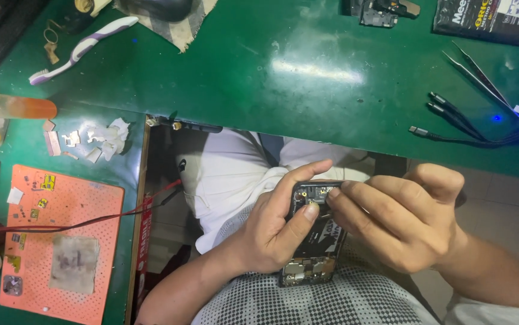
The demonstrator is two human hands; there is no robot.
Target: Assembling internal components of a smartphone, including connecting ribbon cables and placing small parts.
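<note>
The left hand [271, 232] is gripping an opened phone [313, 235] from the side, thumb pressing on its exposed inside, holding it over the lap, below the edge of the green desk [307, 90]. The right hand [398, 216] is pinching its fingers [356, 195] together at the phone's upper end; whether they are grasping anything is unclear. Tweezers [479, 75] and cables [458, 120] are lying on the desk.

Glossy green table [307, 90], matt orange perforated mat [85, 210], shiny metal tweezers [479, 75], plastic toothbrush [82, 48].
</note>
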